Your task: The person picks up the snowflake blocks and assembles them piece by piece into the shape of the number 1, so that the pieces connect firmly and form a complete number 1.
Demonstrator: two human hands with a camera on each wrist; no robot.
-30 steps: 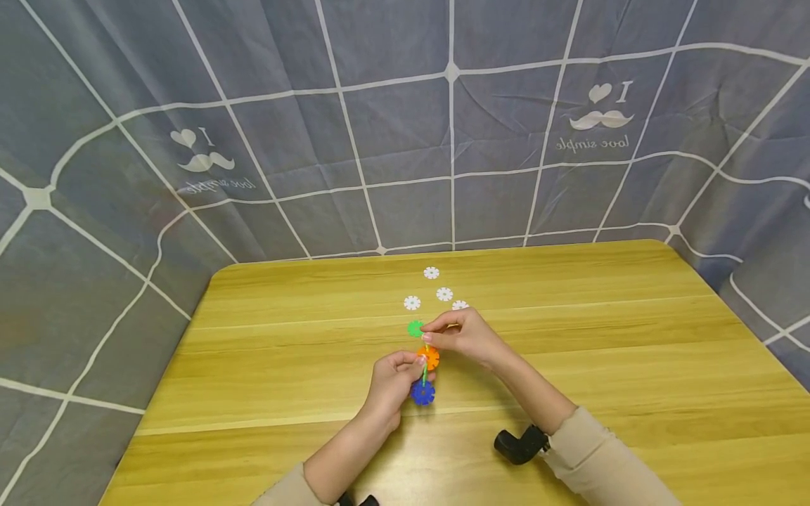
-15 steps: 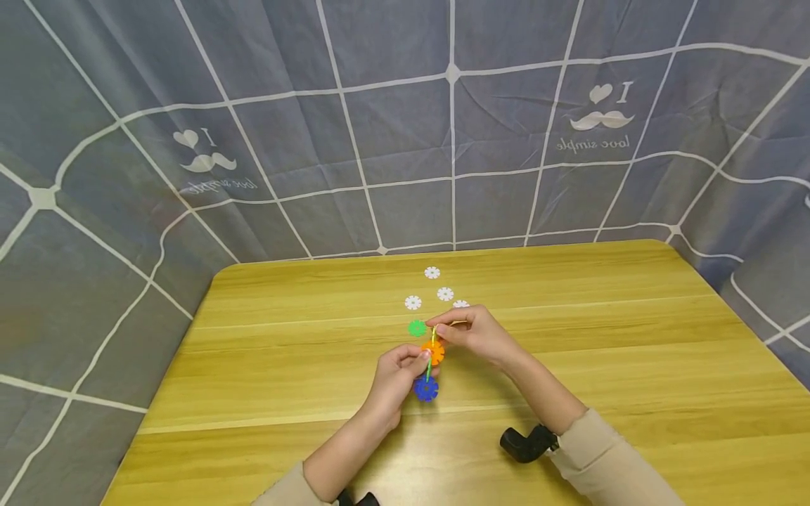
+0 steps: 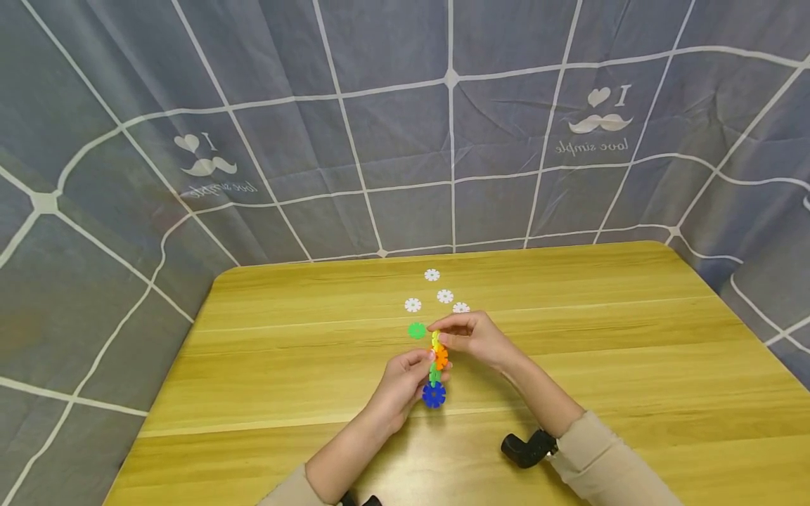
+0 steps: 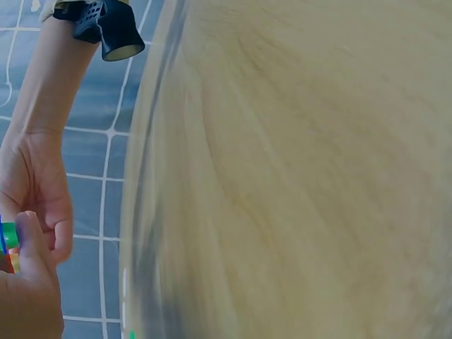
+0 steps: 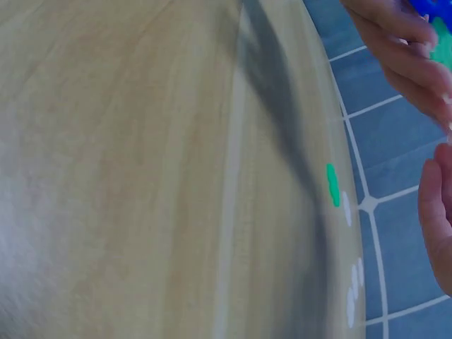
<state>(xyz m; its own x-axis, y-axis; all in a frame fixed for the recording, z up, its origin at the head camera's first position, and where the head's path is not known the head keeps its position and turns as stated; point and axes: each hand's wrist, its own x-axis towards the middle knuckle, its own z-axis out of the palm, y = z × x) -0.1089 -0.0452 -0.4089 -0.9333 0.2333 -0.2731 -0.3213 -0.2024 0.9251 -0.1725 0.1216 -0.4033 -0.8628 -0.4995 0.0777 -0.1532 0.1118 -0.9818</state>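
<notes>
My left hand (image 3: 405, 385) pinches a chain of notched plastic snowflake discs between thumb and fingers, above the table. From the near end the chain runs through a blue disc (image 3: 434, 395), a green disc (image 3: 434, 376), an orange disc (image 3: 441, 358) and a yellow disc (image 3: 435, 340). At the far end, my right hand (image 3: 479, 339) pinches the yellow disc. In the right wrist view the blue disc (image 5: 432, 7) and linked green disc (image 5: 442, 44) show beside the left fingers. The left wrist view catches only the chain's edge; fingers hide some joints.
Beyond the hands, a loose green disc (image 3: 416, 330) lies on the wooden table (image 3: 285, 365). Several white discs (image 3: 445, 296) are scattered farther back. A grey checked curtain (image 3: 405, 140) stands behind the table. Black wrist cameras (image 3: 528, 448) jut from both forearms.
Both hands have shifted slightly right with the chain. The chain has turned, so its green and yellow discs show broader than before. The loose discs lie where they were.
</notes>
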